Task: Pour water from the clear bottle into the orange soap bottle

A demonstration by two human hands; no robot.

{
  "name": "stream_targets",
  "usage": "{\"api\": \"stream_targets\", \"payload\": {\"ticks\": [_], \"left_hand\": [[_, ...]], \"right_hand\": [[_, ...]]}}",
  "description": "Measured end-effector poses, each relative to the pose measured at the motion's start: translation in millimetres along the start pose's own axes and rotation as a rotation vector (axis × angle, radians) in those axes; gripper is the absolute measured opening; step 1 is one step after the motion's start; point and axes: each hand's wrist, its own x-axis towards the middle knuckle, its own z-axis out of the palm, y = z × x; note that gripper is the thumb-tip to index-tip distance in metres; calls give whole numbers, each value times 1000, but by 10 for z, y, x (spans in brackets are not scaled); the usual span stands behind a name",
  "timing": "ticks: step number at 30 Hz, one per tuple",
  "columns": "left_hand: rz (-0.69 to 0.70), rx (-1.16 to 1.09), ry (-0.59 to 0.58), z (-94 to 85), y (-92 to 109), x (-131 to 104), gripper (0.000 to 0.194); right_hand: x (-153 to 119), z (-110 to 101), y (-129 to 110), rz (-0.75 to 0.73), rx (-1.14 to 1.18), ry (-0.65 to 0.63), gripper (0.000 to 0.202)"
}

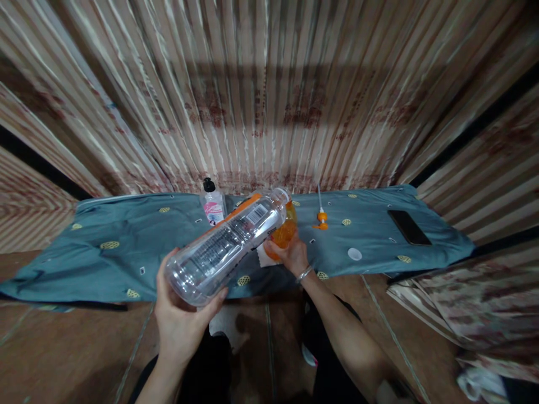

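Note:
My left hand [185, 314] is wrapped round the base of a large clear plastic bottle [227, 247] with a printed label and barcode. The bottle is tilted, its mouth up and to the right, over an orange bottle [286, 233]. My right hand [290, 252], with a bracelet at the wrist, grips the orange bottle low on its side. The clear bottle hides part of the orange one, so I cannot tell whether the two mouths touch. An orange pump head [322, 219] with a pale tube lies to the right, apart from my hands.
A clear bottle with a black cap and pink label [213, 205] stands on the blue-green cloth [122, 224] at the back left. On the right lie a white round cap [354, 254] and a black phone [408, 227]. Striped curtains [269, 101] hang close behind.

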Motion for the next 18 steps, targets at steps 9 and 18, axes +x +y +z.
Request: {"api": "stream_targets", "payload": {"ticks": [9,18], "left_hand": [[55,-2,-54,-10,-10,10,90],[30,-1,-113,-82,-131,40,98]], "right_hand": [[5,25,55,-49,-7,19,80],[11,32,81,-67,41,12,75]]}}
